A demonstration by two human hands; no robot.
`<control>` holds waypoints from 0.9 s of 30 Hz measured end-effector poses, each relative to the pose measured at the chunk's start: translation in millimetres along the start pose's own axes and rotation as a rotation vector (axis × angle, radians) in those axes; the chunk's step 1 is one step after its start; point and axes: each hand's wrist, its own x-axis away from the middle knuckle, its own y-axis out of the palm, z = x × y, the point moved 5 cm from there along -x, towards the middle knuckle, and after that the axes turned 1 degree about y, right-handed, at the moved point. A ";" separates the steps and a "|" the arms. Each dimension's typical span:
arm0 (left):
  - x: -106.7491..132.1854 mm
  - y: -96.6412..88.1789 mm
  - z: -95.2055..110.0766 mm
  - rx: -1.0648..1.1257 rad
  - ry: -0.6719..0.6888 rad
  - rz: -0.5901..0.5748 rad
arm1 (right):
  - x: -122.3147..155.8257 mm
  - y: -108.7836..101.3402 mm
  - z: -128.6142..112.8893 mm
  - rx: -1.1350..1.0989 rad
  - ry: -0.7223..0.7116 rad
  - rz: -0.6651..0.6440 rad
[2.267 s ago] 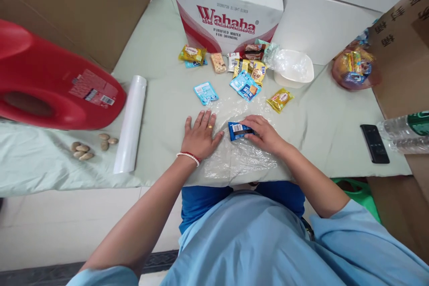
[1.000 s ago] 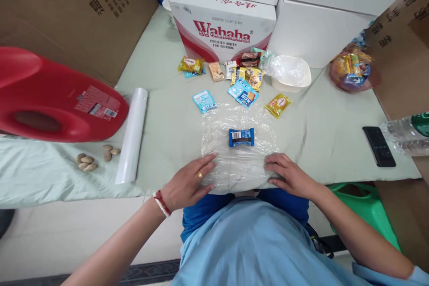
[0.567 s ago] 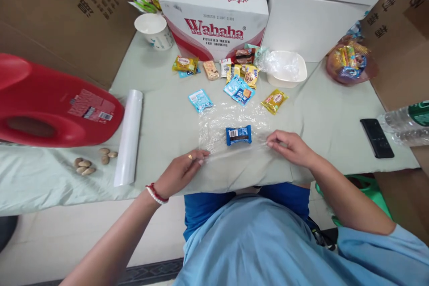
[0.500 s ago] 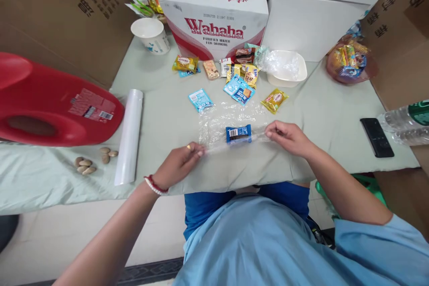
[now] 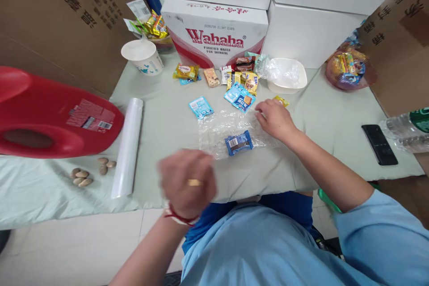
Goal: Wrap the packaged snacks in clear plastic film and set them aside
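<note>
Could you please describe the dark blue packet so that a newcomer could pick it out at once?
Start at the red-and-white Wahaha box and come straight toward the near edge of the table, to the crinkled clear film. The dark blue packet is at the film's near side. Its deep colour sets it apart from the pale-blue packets farther back.

Packet [image 5: 238, 143] on film [image 5: 214, 136]. Snacks [image 5: 239, 97] behind film, carton [image 5: 217, 49] behind snacks, bowl [image 5: 287, 88] right of them. Roll [image 5: 127, 147] left of film, jug [image 5: 70, 111] left of roll, stones [image 5: 82, 174] before jug. Phone [image 5: 379, 144] far right, beside bottles [image 5: 398, 126].
</note>
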 end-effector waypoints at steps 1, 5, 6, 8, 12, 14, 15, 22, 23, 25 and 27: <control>4.0 17.2 20.8 0.083 0.068 -0.138 | -12.5 3.2 -12.5 -0.006 -0.097 -0.025; 18.0 93.1 51.1 0.119 0.029 -0.487 | -58.3 40.1 -49.8 0.092 -0.286 -0.248; 19.9 107.1 49.3 0.114 0.003 -0.534 | -66.7 49.5 -52.4 0.125 -0.273 -0.302; 22.2 124.0 43.0 0.111 -0.021 -0.587 | -78.0 60.4 -52.7 0.135 -0.252 -0.395; 22.1 126.5 36.6 0.118 0.010 -0.578 | -75.9 41.6 -54.1 -0.007 -0.399 -0.440; 21.6 125.6 37.1 0.130 0.025 -0.570 | -61.4 22.8 -58.1 -0.064 -0.462 -0.423; 21.5 126.2 37.2 0.137 0.022 -0.571 | -51.2 15.4 -60.3 -0.069 -0.468 -0.415; 30.7 123.7 23.7 0.335 -0.083 -0.579 | 34.2 31.7 -63.0 -0.237 -0.394 -0.297; 34.0 118.7 19.4 0.393 -0.118 -0.563 | 42.6 39.1 -61.5 -0.304 -0.402 -0.284; 40.9 105.4 8.6 0.467 -0.205 -0.490 | 54.2 52.0 -59.4 -0.371 -0.415 -0.274; 47.8 91.4 -6.4 0.425 -0.322 -0.371 | 59.7 60.6 -59.8 -0.343 -0.401 -0.283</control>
